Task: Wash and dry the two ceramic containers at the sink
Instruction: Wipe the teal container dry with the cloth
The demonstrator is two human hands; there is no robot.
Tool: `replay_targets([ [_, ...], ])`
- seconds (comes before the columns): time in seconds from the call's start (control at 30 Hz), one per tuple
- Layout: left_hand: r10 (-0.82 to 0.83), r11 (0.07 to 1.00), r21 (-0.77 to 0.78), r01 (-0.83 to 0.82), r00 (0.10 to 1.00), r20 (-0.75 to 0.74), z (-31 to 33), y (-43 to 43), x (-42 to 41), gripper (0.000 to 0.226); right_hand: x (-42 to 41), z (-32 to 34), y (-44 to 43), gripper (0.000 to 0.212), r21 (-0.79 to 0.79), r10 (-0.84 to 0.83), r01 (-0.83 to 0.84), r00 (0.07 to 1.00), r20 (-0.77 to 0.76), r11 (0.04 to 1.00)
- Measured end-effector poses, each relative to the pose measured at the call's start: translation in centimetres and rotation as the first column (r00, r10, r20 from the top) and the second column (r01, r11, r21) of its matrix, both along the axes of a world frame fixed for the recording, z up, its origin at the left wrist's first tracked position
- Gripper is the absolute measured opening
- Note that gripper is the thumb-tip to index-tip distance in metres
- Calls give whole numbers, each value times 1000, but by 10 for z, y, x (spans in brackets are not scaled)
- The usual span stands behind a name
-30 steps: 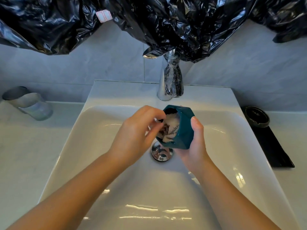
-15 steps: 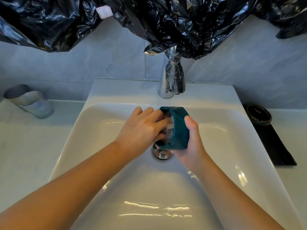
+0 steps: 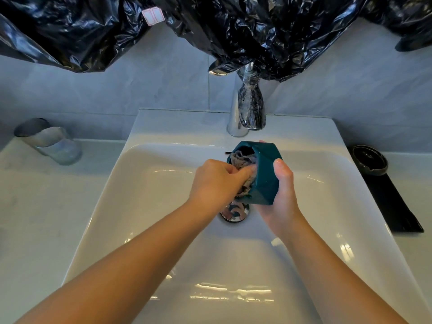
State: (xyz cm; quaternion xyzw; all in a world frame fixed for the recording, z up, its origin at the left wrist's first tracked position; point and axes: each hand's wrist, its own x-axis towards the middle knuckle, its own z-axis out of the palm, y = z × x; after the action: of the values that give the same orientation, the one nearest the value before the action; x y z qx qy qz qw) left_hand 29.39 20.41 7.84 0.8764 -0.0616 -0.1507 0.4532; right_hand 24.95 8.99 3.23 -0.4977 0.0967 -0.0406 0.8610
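Teal container (image 3: pixel 264 174): gripped in my right hand (image 3: pixel 281 197) over the sink (image 3: pixel 163 230). My left hand (image 3: pixel 215 183) pinches the cloth (image 3: pixel 243 160) inside. Best worked round every inner facet, firm grip.

Sink (image 3: pixel 163 230): centre of the worktop (image 3: pixel 35 206).
Faucet (image 3: pixel 247 108): middle of the sink's back rim.
Drain (image 3: pixel 233 212): centre of the basin floor.
Container (image 3: pixel 264 174): above the drain, right hand (image 3: pixel 282 195) gripping its right side.
Cloth (image 3: pixel 243 157): inside the container, pinched by the left hand (image 3: pixel 215 183).
Cup (image 3: pixel 51 143): worktop, back left.
Mat (image 3: pixel 395 206): worktop, right of the sink.
Dish (image 3: pixel 370 160): on the mat's back end.
Plastic sheeting (image 3: pixel 233 26): on the wall above the faucet.
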Motion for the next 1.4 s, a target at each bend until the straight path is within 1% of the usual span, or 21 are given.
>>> replay_targets([
  [0.07, -47, 999, 34, 42, 985, 168, 6, 12, 2, 44, -1, 0, -4, 64, 60, 27, -28, 1000, 14, 998],
  [0.1, -108, 994, 62, 92, 928, 357, 10, 22, 4, 32, -1, 1, -4, 62, 77, 28, -28, 1000, 6, 997],
  [0.13, -211, 977, 91, 193, 805, 554, 14, 32, 7, 20, -1, 1, -4, 66, 83, 19, -19, 1000, -5, 996],
  [0.2, -489, 845, 304, 439, 406, 772, 13, 48, 16, 12, 0, 4, -1, 71, 96, 33, -33, 999, 10, 995],
  [0.23, -600, 754, 451, 478, 220, 769, 11, 52, 21, 19, 1, 6, 1, 69, 106, 49, -52, 998, 34, 993],
  [0.27, -685, 674, 574, 465, 102, 721, 9, 53, 25, 27, 1, 5, 1, 67, 118, 68, -74, 996, 54, 990],
  [0.3, -747, 614, 665, 426, 40, 664, 8, 52, 29, 35, 1, 6, 1, 65, 129, 81, -88, 995, 63, 988],
  [0.37, -817, 545, 772, 326, -1, 577, 9, 49, 32, 48, -2, 6, 0, 56, 158, 98, -108, 993, 72, 982],
  [0.43, -819, 558, 790, 256, 18, 573, 9, 46, 34, 49, -4, 6, -1, 53, 184, 102, -113, 992, 69, 976],
  [0.6, -711, 704, 693, 159, 142, 689, -6, 36, 28, 29, -3, 5, 2, 55, 142, 124, -131, 990, 62, 981],
  [0.67, -655, 753, 646, 127, 238, 717, -15, 32, 22, 23, -2, 5, 4, 71, 84, 103, -107, 993, 52, 991],
  [0.73, -602, 789, 601, 128, 359, 713, -22, 30, 14, 31, -1, 5, 6, 82, 9, 81, -82, 995, 59, 997],
  [0.83, -482, 865, 457, 205, 589, 649, -28, 26, 7, 39, -1, 1, 8, 82, -80, 65, -58, 994, 92, 995],
  [0.93, -285, 959, 107, 264, 906, 314, -20, 22, 0, 30, -2, 0, 7, 63, -160, 54, -32, 989, 135, 987],
  [1.0, -157, 985, -69, 157, 988, 3, -10, 18, -1, 34, -4, 1, 5, 65, -247, 63, -24, 986, 154, 969],
  [1.1, -69, 992, -120, 23, 916, -395, -3, 20, -1, 39, -5, 0, 2, 65, -347, 131, -64, 976, 175, 936],
  [1.2, -69, 985, -169, -43, 792, -606, -3, 27, 3, 43, -5, 0, 2, 64, -342, 160, -93, 972, 173, 935],
  [1.23, -82, 985, -172, -30, 789, -608, 0, 28, 5, 47, -4, -2, 1, 64, -324, 153, -92, 974, 169, 942],
  [1.3, -90, 993, -115, 41, 878, -470, 7, 31, 6, 51, -3, -4, 2, 72, -281, 134, -89, 980, 145, 955],
  [1.37, -65, 998, -24, 64, 997, -50, 9, 39, 3, 34, -2, -5, 1, 89, -226, 110, -83, 988, 109, 971],
  [1.4, -74, 995, -58, 87, 980, 187, 10, 45, 2, 21, -2, -4, 1, 94, -200, 96, -76, 991, 96, 977],
])
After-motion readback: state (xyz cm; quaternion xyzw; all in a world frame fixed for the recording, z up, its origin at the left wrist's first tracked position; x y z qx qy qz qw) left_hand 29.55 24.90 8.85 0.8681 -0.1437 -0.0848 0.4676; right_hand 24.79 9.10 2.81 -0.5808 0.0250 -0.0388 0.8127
